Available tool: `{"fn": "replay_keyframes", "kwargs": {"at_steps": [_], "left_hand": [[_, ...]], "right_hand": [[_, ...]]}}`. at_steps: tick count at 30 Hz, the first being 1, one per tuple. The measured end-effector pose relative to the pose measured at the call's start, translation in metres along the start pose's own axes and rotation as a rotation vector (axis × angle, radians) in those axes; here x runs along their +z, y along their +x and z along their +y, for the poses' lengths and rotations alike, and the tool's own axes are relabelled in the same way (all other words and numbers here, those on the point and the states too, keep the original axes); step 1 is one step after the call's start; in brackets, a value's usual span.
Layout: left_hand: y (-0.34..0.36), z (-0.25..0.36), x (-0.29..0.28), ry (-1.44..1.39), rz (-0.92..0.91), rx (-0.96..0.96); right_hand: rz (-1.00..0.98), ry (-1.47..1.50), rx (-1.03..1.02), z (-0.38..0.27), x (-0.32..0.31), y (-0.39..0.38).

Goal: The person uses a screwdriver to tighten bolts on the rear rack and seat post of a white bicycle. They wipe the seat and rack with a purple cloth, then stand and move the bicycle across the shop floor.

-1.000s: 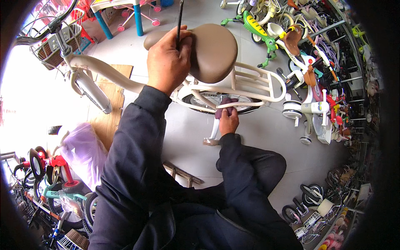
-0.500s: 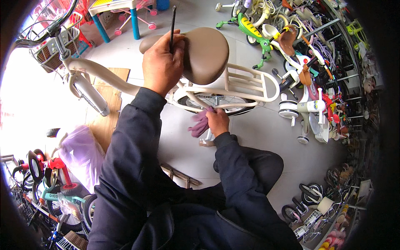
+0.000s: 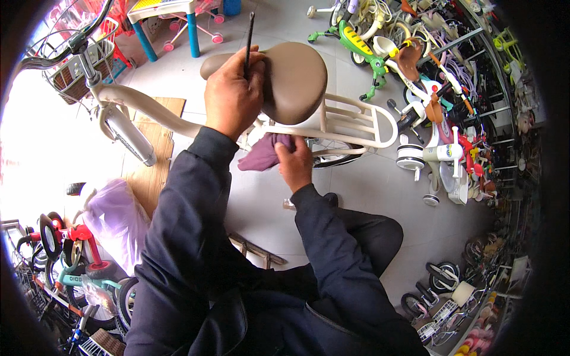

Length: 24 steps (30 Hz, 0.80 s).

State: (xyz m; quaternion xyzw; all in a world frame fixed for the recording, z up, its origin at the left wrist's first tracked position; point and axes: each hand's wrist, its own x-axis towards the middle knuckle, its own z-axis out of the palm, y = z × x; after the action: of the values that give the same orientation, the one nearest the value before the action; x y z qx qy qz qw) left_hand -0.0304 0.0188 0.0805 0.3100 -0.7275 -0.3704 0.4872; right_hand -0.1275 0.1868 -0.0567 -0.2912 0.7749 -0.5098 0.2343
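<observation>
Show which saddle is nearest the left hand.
The grey-brown saddle of the cream bicycle: the left hand is at it; brown saddles are farther right.

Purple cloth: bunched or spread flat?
Bunched at one end: the right hand grips the purple cloth there; its loose part spreads leftward.

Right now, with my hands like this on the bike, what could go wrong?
The thin rod in your left hand is close to the saddle, so a slip might scratch it. The cloth in your right hand hangs loose near the rear wheel and could snag there. No wheel shows at the fork, so the bike may tip if pushed.
</observation>
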Motion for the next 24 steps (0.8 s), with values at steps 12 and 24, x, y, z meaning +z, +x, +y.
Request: {"fn": "replay_keyframes", "kwargs": {"at_steps": [12,24], "left_hand": [[0.0,-0.004,-0.002,0.032,0.02,0.017],[-0.002,0.001,-0.001,0.023,0.005,0.021]], "right_hand": [[-0.138,0.443,0.17,0.019,-0.007,-0.002],[0.267,1.121,0.137,0.017,-0.034,-0.001]]}}
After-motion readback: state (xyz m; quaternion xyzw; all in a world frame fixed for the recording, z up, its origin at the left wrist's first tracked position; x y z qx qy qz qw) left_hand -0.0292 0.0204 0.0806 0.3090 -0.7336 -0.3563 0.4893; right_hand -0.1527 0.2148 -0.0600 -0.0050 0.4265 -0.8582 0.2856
